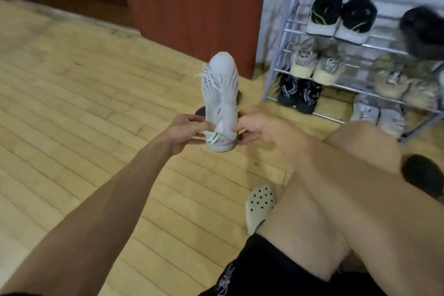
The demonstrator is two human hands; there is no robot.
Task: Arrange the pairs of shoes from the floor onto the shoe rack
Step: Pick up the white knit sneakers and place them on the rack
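A white sneaker (222,94) with loose laces and a green heel tab is held above the wooden floor, toe pointing away from me. My left hand (186,131) grips its heel from the left and my right hand (258,127) grips it from the right. A dark shoe (201,111) lies on the floor behind it, mostly hidden. The metal shoe rack (284,38) stands at the right, holding a black pair (341,15), a grey pair (317,62), a dark pair (299,94) and several more blurred shoes further right.
A brown wooden door or cabinet (192,7) stands left of the rack. My bare knees and black shorts (264,269) fill the lower right. A cream clog (259,204) is on my foot, and a dark shoe (422,173) shows at the right edge.
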